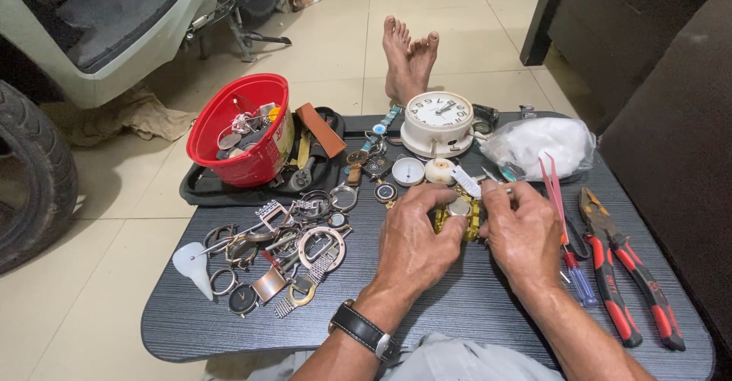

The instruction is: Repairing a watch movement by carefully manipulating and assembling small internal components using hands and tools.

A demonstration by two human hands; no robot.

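1. Dark lap table: I log it as the landmark; everything below is placed against it.
2. Red bucket: at the table's far left corner, tipped on a black tray, full of watch parts.
3. White alarm clock: at the table's far edge, centre, dial facing up.
4. Clear plastic bag: far right of the table, just beside the clock.
5. Red-handled pliers: along the table's right edge.
6. Heap of watch cases and bands: left half of the table.
7. Left hand: mid-table, fingers curled around the gold-banded watch.
8. Right hand: mid-table, just right of the watch, fingers closed and pinching a thin tool at it.
9. Pink tweezers: right of the hands.
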